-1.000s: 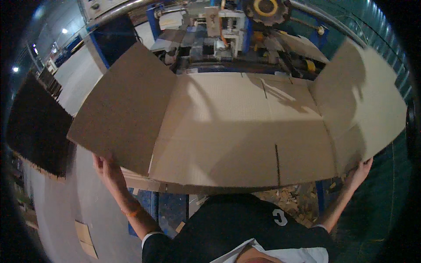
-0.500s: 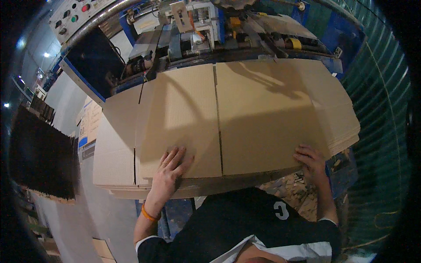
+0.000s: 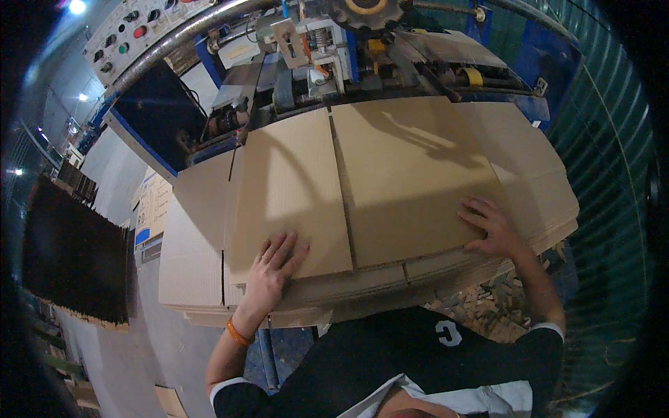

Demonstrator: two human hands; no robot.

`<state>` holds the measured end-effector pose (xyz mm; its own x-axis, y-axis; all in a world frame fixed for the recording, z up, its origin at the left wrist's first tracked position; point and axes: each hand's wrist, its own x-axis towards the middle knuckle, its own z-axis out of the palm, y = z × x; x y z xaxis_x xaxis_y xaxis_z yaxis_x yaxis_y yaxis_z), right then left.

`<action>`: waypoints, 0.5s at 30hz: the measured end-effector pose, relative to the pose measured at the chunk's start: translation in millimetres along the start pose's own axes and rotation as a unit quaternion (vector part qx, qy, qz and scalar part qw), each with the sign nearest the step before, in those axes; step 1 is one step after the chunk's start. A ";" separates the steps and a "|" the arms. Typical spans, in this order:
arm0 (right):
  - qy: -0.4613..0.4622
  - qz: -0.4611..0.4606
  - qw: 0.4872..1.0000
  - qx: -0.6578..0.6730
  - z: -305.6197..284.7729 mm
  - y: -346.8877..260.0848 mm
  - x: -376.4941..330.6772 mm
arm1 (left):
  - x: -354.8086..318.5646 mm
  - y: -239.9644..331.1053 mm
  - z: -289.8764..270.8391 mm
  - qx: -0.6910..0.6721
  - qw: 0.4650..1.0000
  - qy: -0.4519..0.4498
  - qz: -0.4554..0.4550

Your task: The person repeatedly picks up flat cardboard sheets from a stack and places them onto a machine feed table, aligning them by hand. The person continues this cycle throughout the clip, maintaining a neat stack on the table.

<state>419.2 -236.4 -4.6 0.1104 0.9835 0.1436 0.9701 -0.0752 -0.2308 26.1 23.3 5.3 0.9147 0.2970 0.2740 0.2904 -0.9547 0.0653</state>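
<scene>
A folded, slotted sheet of brown cardboard (image 3: 411, 174) lies on top of a stack of cardboard sheets (image 3: 191, 244). Its far edge reaches the front of a machine, and a dark slot runs between its two panels. My left hand (image 3: 273, 272) rests on the near left part of this top sheet, fingers spread and flat, with an orange band around the wrist. Toward the near right corner, my right hand (image 3: 492, 228) lies on the sheet with its fingers stretched apart. Along the near edge, the sheets underneath stick out toward me.
Beyond the stack stands a blue-framed machine (image 3: 320, 70) with rollers, belts and a toothed wheel. A control panel (image 3: 132, 35) with buttons is at the upper left. Cardboard scraps (image 3: 488, 303) lie below right. A dark stack (image 3: 77, 251) stands left; a green corrugated wall (image 3: 606, 202) rises right.
The top sheet has slid away from me and slightly left, baring more of the sheet below at the near edge. My right hand has moved in and forward onto it; the view has shifted slightly.
</scene>
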 end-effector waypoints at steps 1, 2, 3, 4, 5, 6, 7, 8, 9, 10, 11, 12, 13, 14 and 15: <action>-0.012 0.010 1.000 -0.005 -0.7 4.9 1.7 | 1.9 -0.6 0.7 0.002 1.000 0.015 -0.001; -0.013 0.013 1.000 -0.003 -1.3 10.8 5.2 | 5.2 -2.5 1.4 0.006 1.000 0.027 -0.001; -0.010 0.011 1.000 -0.003 -0.8 17.3 11.2 | 9.5 -5.8 2.4 0.008 0.999 0.048 0.011; -0.010 0.015 1.000 -0.003 -0.6 24.2 18.9 | 15.3 -10.4 3.8 0.005 0.999 0.050 0.000; 0.000 -0.008 0.999 -0.032 0.3 30.6 27.1 | 23.7 -17.6 5.6 0.001 0.998 0.062 -0.001; 0.005 -0.024 0.998 -0.062 1.2 37.0 36.8 | 33.0 -25.3 8.1 -0.003 0.997 0.073 -0.002; 0.019 -0.048 0.995 -0.090 1.6 43.4 48.0 | 43.1 -34.2 10.8 -0.020 0.996 0.088 -0.004; 0.012 -0.032 0.995 -0.097 2.0 49.2 61.7 | 55.2 -44.5 13.7 -0.036 0.994 0.104 -0.004; 0.012 -0.023 0.995 -0.099 3.6 54.0 78.3 | 67.9 -54.6 17.7 -0.054 0.992 0.114 -0.006; 0.013 -0.014 0.995 -0.101 3.2 57.9 92.8 | 80.8 -63.5 22.7 -0.039 0.991 0.131 0.007; 0.018 0.003 0.995 -0.100 -0.1 63.0 105.2 | 93.3 -71.7 28.6 -0.028 0.989 0.147 0.015; 0.020 0.017 0.995 -0.101 -3.7 68.8 116.6 | 103.8 -79.6 34.0 -0.016 0.987 0.160 0.021; 0.015 0.043 0.993 -0.108 -5.7 73.8 127.5 | 114.1 -84.8 42.1 -0.013 0.989 0.148 0.002; 0.026 0.052 0.995 -0.086 -6.2 78.1 137.3 | 125.5 -93.9 46.5 0.004 0.989 0.149 -0.007; 0.028 0.071 0.995 -0.070 -4.7 81.3 146.1 | 138.6 -102.7 51.6 0.019 0.989 0.149 -0.018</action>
<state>515.2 -99.6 2.1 0.2572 0.9507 0.1734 0.9638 -0.2394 -0.1171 137.6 163.5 -13.0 0.7820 0.3071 0.5424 0.3370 -0.9403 0.0465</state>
